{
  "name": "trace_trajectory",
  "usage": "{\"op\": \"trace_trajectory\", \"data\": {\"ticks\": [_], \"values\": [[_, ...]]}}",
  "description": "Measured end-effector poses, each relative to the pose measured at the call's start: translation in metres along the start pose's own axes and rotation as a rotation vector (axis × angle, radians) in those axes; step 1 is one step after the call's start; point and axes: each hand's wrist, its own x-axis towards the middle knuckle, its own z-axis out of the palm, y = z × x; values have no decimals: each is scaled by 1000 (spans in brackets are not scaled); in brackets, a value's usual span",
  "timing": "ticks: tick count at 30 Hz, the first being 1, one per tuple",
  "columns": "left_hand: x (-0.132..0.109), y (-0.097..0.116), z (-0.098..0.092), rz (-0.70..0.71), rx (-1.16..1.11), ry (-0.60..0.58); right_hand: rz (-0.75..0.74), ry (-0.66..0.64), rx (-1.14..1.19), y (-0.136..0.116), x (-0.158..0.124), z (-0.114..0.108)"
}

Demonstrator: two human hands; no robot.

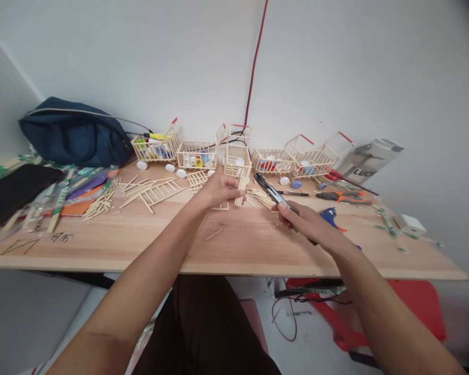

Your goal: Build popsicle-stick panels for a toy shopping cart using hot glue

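My left hand [222, 190] is closed on a small bundle of thin wooden sticks [241, 188], held upright above the middle of the table. To its right, my right hand [297, 219] grips a pair of pliers [269, 188] with dark jaws, which point up and left toward the sticks without touching them. Behind both hands stand several miniature stick shopping carts with red handles, among them a middle cart [237, 156] holding white discs. More loose sticks [261, 198] lie between my hands, and a single stick [213, 235] rests nearer the front edge.
A ladder-like stick frame [162, 194] and cut sticks [101, 202] lie on the left, by a blue bag [76, 133] and a black phone [17, 190]. Orange-handled pliers [344, 197], a blue glue gun [330, 216] and a white block [411, 225] are on the right.
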Motion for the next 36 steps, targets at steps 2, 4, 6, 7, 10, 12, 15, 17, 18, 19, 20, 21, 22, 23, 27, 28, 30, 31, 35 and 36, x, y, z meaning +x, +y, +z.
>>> {"op": "trace_trajectory", "data": {"ticks": [2, 4, 6, 7, 10, 12, 15, 17, 18, 19, 20, 21, 22, 23, 27, 28, 30, 31, 35, 36], "values": [[-3, 5, 2, -58, -97, -42, 27, 10, 54, 0, 4, 0], [-5, 6, 5, -87, -179, -98, 43, 77, 112, -4, 11, 3], [-6, 5, 8, -93, -241, -164, 23, 169, 202, -12, 19, 11], [-6, 3, 10, -96, -267, -190, 0, 208, 259, -16, 23, 16], [-4, -3, 14, -125, -331, -233, -70, 307, 383, -27, 36, 33], [-3, -6, 16, -138, -338, -243, -94, 338, 413, -32, 42, 43], [-2, -6, 16, -132, -319, -243, -121, 367, 379, -35, 48, 54], [-2, -6, 16, -138, -300, -219, -127, 382, 362, -35, 49, 59], [-2, -7, 17, -147, -290, -201, -124, 388, 367, -36, 49, 60], [-2, -8, 17, -156, -280, -184, -117, 394, 380, -36, 48, 62], [-1, -9, 17, -164, -272, -169, -108, 404, 399, -36, 48, 64], [0, -10, 18, -170, -266, -156, -98, 414, 423, -36, 48, 65], [1, -11, 18, -174, -264, -149, -89, 422, 451, -36, 48, 67], [2, -12, 18, -175, -261, -148, -83, 427, 481, -35, 49, 69], [4, -16, 19, -165, -275, -150, -58, 428, 609, -30, 53, 76], [5, -16, 19, -166, -282, -144, -56, 430, 638, -28, 54, 77], [5, -16, 19, -181, -290, -124, -62, 434, 680, -24, 55, 79], [5, -16, 19, -190, -289, -116, -71, 436, 695, -23, 55, 80], [6, -18, 20, -204, -294, -141, -96, 433, 743, -20, 56, 81], [6, -19, 20, -202, -301, -154, -95, 433, 757, -19, 56, 81]]}}
